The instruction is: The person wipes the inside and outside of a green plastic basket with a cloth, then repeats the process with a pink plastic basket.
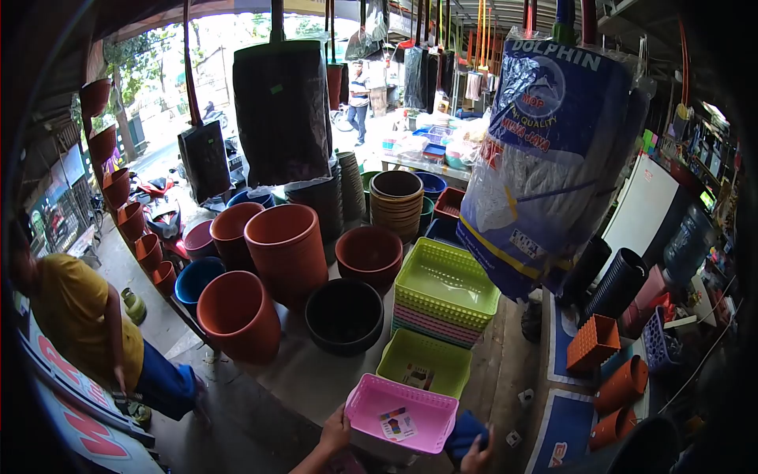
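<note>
A pink plastic basket (pixel 367 411) with a printed label (pixel 397 424) inside sits low in the head view, tilted toward me. My left hand (pixel 335 432) grips its left rim. Beside the basket's right end, my right hand (pixel 477 456) holds a folded dark blue cloth (pixel 467 433); its lower fingers are cut off by the frame edge. Directly behind the pink one lies a lime green basket (pixel 452 362) with a label on its floor. Farther back rises a stack of baskets (pixel 440 318), green on top with pink and grey ones beneath.
Terracotta-coloured pots (pixel 286 257) and a black pot (pixel 344 316) stand left of the baskets. A packaged mop (pixel 545 158) and black dustpans (pixel 282 110) hang overhead. At the left is a person in a yellow shirt (pixel 75 304). An orange basket (pixel 592 344) stands at right.
</note>
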`<state>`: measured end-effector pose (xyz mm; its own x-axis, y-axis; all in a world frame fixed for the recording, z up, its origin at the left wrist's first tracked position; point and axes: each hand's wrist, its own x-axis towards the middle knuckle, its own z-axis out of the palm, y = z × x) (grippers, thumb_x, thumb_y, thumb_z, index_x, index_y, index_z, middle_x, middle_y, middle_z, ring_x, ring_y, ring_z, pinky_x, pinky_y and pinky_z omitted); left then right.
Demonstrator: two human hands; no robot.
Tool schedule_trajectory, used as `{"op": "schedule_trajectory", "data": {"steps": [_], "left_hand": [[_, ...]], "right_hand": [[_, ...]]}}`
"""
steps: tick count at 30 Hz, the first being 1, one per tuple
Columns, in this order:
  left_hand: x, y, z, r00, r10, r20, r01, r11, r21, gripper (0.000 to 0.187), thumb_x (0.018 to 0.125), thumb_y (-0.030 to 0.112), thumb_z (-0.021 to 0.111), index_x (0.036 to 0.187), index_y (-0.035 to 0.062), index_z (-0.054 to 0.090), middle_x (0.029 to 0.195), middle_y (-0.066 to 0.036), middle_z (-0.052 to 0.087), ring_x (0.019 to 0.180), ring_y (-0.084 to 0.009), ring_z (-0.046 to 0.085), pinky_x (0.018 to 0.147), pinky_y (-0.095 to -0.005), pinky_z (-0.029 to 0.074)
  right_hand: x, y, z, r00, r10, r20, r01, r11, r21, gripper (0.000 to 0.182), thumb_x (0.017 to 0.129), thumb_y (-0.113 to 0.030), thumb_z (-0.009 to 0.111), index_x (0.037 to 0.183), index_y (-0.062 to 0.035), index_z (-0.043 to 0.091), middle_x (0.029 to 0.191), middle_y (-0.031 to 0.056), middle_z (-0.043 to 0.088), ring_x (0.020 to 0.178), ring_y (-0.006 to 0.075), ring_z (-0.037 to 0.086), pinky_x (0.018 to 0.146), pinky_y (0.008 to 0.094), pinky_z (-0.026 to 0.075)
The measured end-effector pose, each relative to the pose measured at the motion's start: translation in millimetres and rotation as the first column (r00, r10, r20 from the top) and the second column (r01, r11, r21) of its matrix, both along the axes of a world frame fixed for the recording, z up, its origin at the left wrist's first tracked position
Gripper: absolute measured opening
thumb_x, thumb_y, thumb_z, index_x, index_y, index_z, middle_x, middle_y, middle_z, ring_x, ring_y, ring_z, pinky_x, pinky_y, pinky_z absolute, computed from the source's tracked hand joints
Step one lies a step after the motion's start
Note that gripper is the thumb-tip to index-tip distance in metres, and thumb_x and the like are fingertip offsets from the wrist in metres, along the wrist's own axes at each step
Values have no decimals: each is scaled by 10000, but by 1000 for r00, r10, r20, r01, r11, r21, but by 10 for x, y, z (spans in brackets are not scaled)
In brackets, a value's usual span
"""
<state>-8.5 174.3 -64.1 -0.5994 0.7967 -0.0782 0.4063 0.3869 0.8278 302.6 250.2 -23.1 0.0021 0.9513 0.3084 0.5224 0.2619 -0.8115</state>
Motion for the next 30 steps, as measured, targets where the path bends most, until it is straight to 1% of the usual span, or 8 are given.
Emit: {"op": "schedule_trajectory", "data": {"steps": [1,7,10,11,13,22,28,30], "left_hand": [[3,4,20,1000,9,4,-9,1000,-5,368,973,204,428,1307,79,520,1144,-252,613,1075,-420,586,890,-465,480],[-43,3,-166,998,17,61,-17,1000,-5,363,967,195,439,1285,45,530,1149,-258,612,1090,-421,577,900,-460,471],[14,20,-199,999,29,29,-29,999,19,362,962,188,448,1278,31,530,1142,-258,615,1083,-427,577,898,-462,470],[26,25,-201,999,47,-11,-47,998,30,360,960,184,453,1274,26,532,1137,-256,617,1075,-431,578,893,-464,471],[37,38,-289,999,13,-41,-11,998,61,371,959,181,453,1292,31,519,1139,-258,613,1064,-429,581,892,-466,470],[70,-17,-277,996,-2,-89,9,997,78,493,969,206,447,1453,135,385,1155,-235,592,1068,-398,576,888,-469,468],[3,-203,-362,996,-30,-87,36,997,68,477,973,260,453,1433,142,412,1174,-221,591,1072,-375,583,884,-455,475],[20,-417,-493,984,12,-178,26,978,209,490,957,225,513,1424,106,425,1026,-226,639,954,-389,616,847,-432,486]], "right_hand": [[-4,-4,3,986,-152,-74,142,983,-119,479,954,-185,510,1381,21,437,1248,260,587,1189,387,546,999,420,419],[91,83,210,815,-385,-432,385,918,-91,454,915,-191,555,1295,48,489,1218,195,572,1118,288,571,964,383,440],[31,125,-312,999,52,8,-52,973,225,612,835,-174,544,1367,94,404,1390,293,436,1298,414,431,1104,492,295],[-151,35,-138,956,202,214,-251,939,235,674,790,-172,574,1383,89,389,1424,300,394,1340,442,372,1127,513,252],[-300,-64,-443,813,308,494,-342,939,-22,775,728,-152,638,1400,99,344,1491,292,293,1371,487,281,1123,537,254],[-319,-76,-693,791,311,527,-299,948,-109,827,729,-199,658,1412,113,309,1523,274,233,1414,469,189,1153,495,220],[-344,-147,-516,855,288,432,-256,958,-132,750,765,-154,619,1413,88,330,1497,278,293,1400,441,256,1139,527,225],[-334,-278,-386,871,317,374,-309,947,-83,737,770,-146,614,1413,83,336,1491,279,306,1388,439,281,1134,540,221]]}}
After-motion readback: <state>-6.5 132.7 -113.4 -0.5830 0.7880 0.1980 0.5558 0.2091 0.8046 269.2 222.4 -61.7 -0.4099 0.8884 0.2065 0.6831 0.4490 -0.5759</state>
